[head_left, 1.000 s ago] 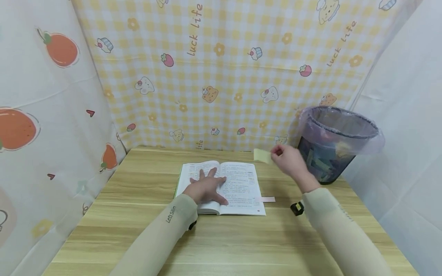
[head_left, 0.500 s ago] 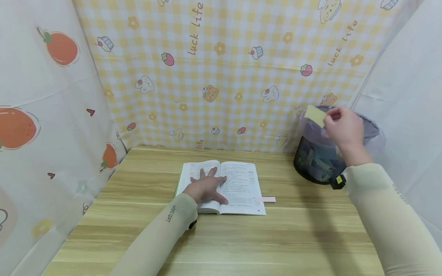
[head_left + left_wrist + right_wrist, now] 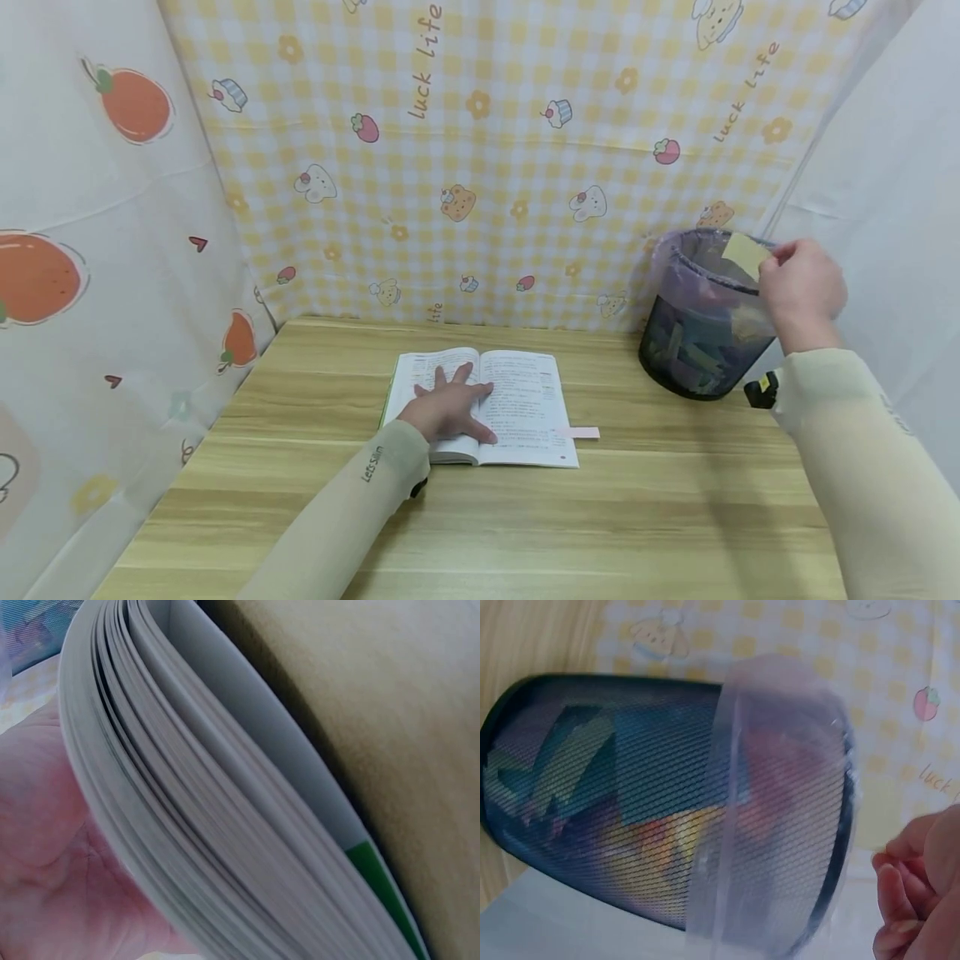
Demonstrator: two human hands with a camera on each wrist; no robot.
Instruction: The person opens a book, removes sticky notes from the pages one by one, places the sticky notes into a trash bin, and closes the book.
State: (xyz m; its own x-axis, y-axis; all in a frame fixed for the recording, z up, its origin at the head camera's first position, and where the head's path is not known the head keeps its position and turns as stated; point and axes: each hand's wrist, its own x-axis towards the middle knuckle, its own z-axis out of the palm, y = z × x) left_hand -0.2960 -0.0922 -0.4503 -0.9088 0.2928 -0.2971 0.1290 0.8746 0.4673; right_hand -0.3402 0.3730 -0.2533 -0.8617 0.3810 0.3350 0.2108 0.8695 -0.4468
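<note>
An open book [image 3: 521, 408] lies on the wooden table with printed pages showing. My left hand [image 3: 450, 408] rests on it near the spine, fingers spread flat over the pages. The left wrist view shows the stacked page edges [image 3: 172, 780] with the palm beside them. Between thumb and fingers my right hand [image 3: 804, 282] pinches a yellow sticky note [image 3: 744, 255]. The note overlaps the mouth of a black mesh bin [image 3: 701, 350] in the head view. In the right wrist view the note [image 3: 877, 814] sits just past the bin's rim.
A pale pink paper tab [image 3: 583, 432] sticks out of the book's right edge. The bin has a translucent purple liner [image 3: 678, 287] folded over its rim and holds coloured scraps. A checked curtain [image 3: 510, 167] hangs behind the table [image 3: 525, 533].
My right hand has carried the yellow sticky note from above the book's upper right corner across to the bin's mouth. The left hand has stayed on the book.
</note>
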